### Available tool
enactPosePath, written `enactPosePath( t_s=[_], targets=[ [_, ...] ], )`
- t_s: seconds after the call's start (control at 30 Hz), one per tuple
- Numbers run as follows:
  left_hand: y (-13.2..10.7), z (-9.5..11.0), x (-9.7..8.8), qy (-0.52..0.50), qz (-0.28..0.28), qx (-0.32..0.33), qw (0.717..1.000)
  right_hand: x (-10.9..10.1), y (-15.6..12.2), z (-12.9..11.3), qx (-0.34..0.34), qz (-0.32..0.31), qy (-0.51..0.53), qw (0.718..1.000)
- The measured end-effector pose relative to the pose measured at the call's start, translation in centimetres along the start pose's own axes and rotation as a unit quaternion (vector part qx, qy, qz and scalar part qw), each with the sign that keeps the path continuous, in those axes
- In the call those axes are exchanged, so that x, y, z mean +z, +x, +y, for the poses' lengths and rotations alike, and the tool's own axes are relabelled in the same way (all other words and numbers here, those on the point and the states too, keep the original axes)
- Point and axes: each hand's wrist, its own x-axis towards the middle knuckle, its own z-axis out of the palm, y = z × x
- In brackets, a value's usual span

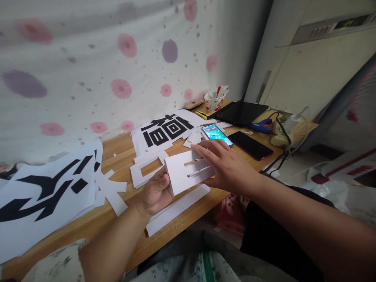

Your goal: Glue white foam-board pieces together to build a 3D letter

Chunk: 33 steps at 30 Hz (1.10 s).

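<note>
Between both hands, above the wooden table, is a white foam-board cutout (176, 177) with long slots cut through it. My left hand (157, 192) grips its left edge, with the thumb along the side. The fingers of my right hand (225, 162) are wrapped over its right end and hide that part. Just behind the cutout lies a white rectangular frame piece (138, 172) with an open window. A long white strip (179, 209) rests on the table below the hands.
Paper sheets with bold black characters (158, 137) lie at the back, more paper (70, 199) and white cut shapes (114, 192) at left. A lit phone (217, 134), a dark phone (251, 145), a blue glue gun (263, 126) and a patterned cup (214, 102) stand or lie toward the right.
</note>
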Motion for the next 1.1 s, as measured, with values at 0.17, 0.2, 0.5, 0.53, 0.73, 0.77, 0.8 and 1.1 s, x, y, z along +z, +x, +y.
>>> enactPosePath(
  t_s=[0.17,0.2,0.5,0.53,0.73,0.77,0.8,1.1],
  targets=[
    [0.1,0.1,0.6,-0.001,-0.014,0.003,1.000,0.0,0.1,-0.2,-0.001,-0.010,-0.013,1.000],
    [0.1,0.1,0.7,-0.002,-0.019,0.002,1.000,0.0,0.1,-0.3,-0.002,-0.009,-0.015,1.000],
    [0.1,-0.1,0.1,0.006,-0.002,0.014,1.000,0.0,0.1,-0.2,-0.002,-0.001,-0.026,1.000],
    [0.1,-0.1,0.0,0.007,-0.004,0.024,1.000,0.0,0.1,-0.2,-0.002,-0.001,-0.026,1.000],
    [0.1,-0.3,0.3,0.029,-0.015,0.036,0.999,0.0,0.1,-0.6,-0.005,-0.009,-0.033,0.999],
    [0.1,-0.3,0.4,0.028,-0.014,0.035,0.999,0.1,0.1,-0.7,-0.006,-0.009,-0.036,0.999],
    [0.1,-0.3,0.4,0.024,-0.014,0.035,0.999,0.1,0.1,-0.9,-0.005,-0.009,-0.037,0.999],
    [0.2,-0.3,0.8,-0.004,-0.033,0.038,0.999,0.3,0.2,-1.3,0.008,0.001,-0.042,0.999]
  ],
)
